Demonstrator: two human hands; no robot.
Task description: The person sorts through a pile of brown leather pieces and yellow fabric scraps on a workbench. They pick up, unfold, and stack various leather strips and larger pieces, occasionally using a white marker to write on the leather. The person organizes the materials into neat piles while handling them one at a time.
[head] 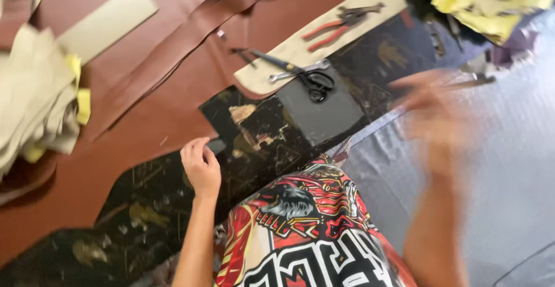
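My left hand [201, 165] rests on the dark worn worktop [156, 206], fingers curled on a small dark piece [217, 145] beside the edge of a large brown leather sheet [144, 119]. My right hand [433, 113] is blurred in motion at the right, above grey cloth; whether it holds anything cannot be told. Black-handled scissors [306, 76] lie on a beige strip [324, 38], partly over a dark square panel [321, 110]. Red-handled pliers [338, 26] lie farther back on the same strip.
A brown leather strap [191, 38] crosses the sheet. Folded beige and yellow material [40, 102] is piled at the left. Yellow cloth [485, 3] sits at the back right. Grey fabric [509, 165] covers the right side. My patterned shirt [306, 235] fills the bottom centre.
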